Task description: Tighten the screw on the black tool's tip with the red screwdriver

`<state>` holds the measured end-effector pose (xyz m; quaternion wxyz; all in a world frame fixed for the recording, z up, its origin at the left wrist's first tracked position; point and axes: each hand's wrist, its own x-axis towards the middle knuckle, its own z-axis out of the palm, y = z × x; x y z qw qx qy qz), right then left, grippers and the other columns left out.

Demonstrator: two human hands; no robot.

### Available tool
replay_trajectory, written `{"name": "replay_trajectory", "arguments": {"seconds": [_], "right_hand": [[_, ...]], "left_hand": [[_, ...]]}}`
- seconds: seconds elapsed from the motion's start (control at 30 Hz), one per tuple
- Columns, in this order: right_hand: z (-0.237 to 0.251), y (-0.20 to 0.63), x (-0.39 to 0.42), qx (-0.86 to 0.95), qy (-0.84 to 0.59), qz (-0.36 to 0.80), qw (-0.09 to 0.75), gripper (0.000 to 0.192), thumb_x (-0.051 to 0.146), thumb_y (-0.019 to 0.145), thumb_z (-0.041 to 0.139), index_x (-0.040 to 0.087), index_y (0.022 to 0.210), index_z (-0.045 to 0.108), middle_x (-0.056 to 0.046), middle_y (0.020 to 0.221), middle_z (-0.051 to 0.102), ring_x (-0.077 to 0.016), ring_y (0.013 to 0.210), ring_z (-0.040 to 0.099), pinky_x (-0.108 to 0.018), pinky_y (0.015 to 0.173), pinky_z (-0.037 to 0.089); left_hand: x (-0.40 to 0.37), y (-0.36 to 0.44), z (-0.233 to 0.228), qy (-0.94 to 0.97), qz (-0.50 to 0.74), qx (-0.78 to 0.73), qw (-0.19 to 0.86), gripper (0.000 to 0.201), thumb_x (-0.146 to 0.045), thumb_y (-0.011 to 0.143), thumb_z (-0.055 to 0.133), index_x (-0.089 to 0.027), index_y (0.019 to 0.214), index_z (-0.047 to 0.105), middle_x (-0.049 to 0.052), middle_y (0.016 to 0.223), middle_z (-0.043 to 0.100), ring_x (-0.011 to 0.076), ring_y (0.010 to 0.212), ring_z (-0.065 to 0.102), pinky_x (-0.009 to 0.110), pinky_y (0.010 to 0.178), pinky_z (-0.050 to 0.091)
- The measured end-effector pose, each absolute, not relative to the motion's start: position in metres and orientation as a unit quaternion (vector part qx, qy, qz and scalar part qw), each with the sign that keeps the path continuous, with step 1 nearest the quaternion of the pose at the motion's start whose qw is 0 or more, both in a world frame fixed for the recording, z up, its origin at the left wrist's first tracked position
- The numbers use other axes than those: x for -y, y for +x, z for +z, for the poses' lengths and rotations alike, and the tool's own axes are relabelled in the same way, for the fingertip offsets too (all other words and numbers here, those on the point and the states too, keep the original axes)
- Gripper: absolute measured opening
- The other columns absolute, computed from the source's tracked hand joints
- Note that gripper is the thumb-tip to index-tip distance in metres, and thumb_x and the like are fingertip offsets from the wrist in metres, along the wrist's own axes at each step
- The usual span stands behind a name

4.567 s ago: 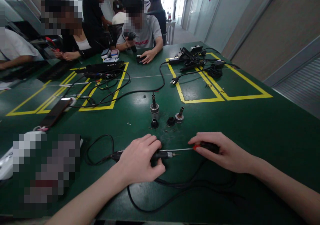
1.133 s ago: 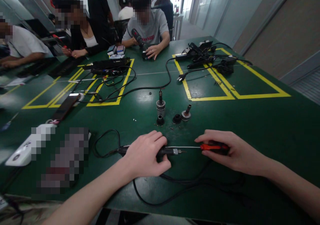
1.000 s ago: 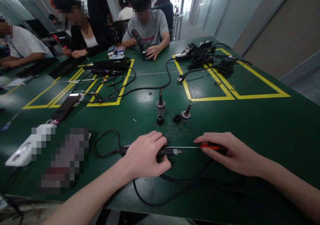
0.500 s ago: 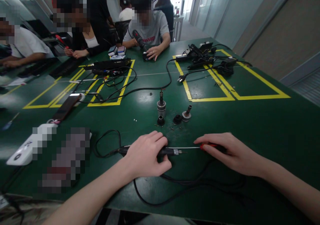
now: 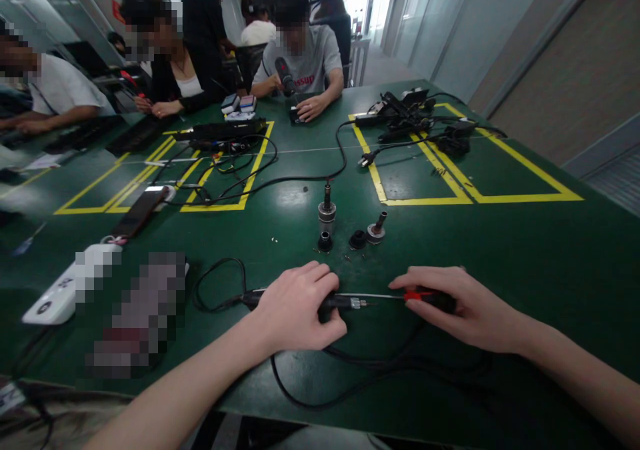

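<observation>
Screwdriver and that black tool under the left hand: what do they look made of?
Screwdriver: the handle looks like red and black plastic, with a thin bright shaft, probably steel, going by its shine. Black tool under the left hand: matte black body, likely plastic or rubber, with a silvery metal tip. Right hand covers most of the handle.
</observation>
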<state>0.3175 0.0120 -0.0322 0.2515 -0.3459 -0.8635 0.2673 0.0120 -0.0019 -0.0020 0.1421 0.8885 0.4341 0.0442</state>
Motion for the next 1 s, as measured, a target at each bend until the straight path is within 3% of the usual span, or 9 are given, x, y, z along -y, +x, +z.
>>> {"name": "replay_trajectory", "arguments": {"seconds": [0.13, 0.23, 0.4, 0.63, 0.87, 1.0], "right_hand": [[-0.038, 0.321, -0.013, 0.869, -0.346, 0.255, 0.246, 0.032, 0.036, 0.112, 0.050, 0.028, 0.122, 0.080, -0.007, 0.104, 0.087, -0.0244, 0.088, 0.083, -0.034, 0.077, 0.065], [-0.034, 0.320, -0.015, 0.869, -0.338, 0.252, 0.259, 0.026, 0.035, 0.108, 0.057, 0.028, 0.121, 0.080, -0.007, 0.104, 0.086, -0.0242, 0.088, 0.082, -0.033, 0.076, 0.064], [-0.022, 0.314, -0.014, 0.870, -0.331, 0.257, 0.259, 0.017, 0.029, 0.102, 0.067, 0.025, 0.113, 0.079, -0.005, 0.088, 0.080, -0.0201, 0.073, 0.076, -0.029, 0.065, 0.059], [-0.028, 0.314, -0.013, 0.868, -0.337, 0.259, 0.258, 0.032, 0.031, 0.111, 0.050, 0.026, 0.117, 0.080, -0.007, 0.101, 0.087, -0.0231, 0.085, 0.084, -0.032, 0.075, 0.065], [-0.019, 0.315, -0.015, 0.863, -0.337, 0.282, 0.249, 0.016, 0.030, 0.101, 0.069, 0.025, 0.111, 0.080, -0.005, 0.092, 0.082, -0.0203, 0.077, 0.078, -0.029, 0.070, 0.062], [-0.025, 0.314, -0.013, 0.864, -0.338, 0.258, 0.268, 0.018, 0.034, 0.103, 0.067, 0.025, 0.114, 0.079, -0.005, 0.092, 0.080, -0.0199, 0.077, 0.076, -0.029, 0.068, 0.059]], "left_hand": [[0.002, 0.012, -0.001, 0.888, 0.047, -0.434, 0.144, 0.011, -0.028, 0.080, 0.060, -0.023, 0.087, 0.052, 0.004, 0.092, 0.067, 0.0252, 0.091, 0.066, 0.038, 0.080, 0.056], [0.002, 0.012, -0.002, 0.889, 0.052, -0.432, 0.143, 0.011, -0.028, 0.081, 0.059, -0.023, 0.087, 0.051, 0.004, 0.091, 0.066, 0.0248, 0.091, 0.065, 0.037, 0.079, 0.055], [0.002, 0.011, -0.003, 0.889, 0.061, -0.430, 0.144, 0.011, -0.028, 0.081, 0.060, -0.023, 0.087, 0.051, 0.003, 0.090, 0.066, 0.0241, 0.089, 0.065, 0.036, 0.079, 0.055], [0.003, 0.012, -0.002, 0.888, 0.060, -0.433, 0.145, 0.012, -0.028, 0.081, 0.060, -0.024, 0.087, 0.051, 0.003, 0.091, 0.066, 0.0240, 0.089, 0.065, 0.035, 0.078, 0.054], [0.003, 0.011, -0.002, 0.889, 0.058, -0.431, 0.142, 0.011, -0.027, 0.081, 0.060, -0.023, 0.087, 0.052, 0.003, 0.090, 0.066, 0.0241, 0.089, 0.065, 0.036, 0.078, 0.054], [0.003, 0.010, -0.002, 0.889, 0.064, -0.431, 0.141, 0.011, -0.027, 0.081, 0.059, -0.024, 0.088, 0.052, 0.003, 0.090, 0.066, 0.0242, 0.090, 0.065, 0.036, 0.078, 0.054]]}}
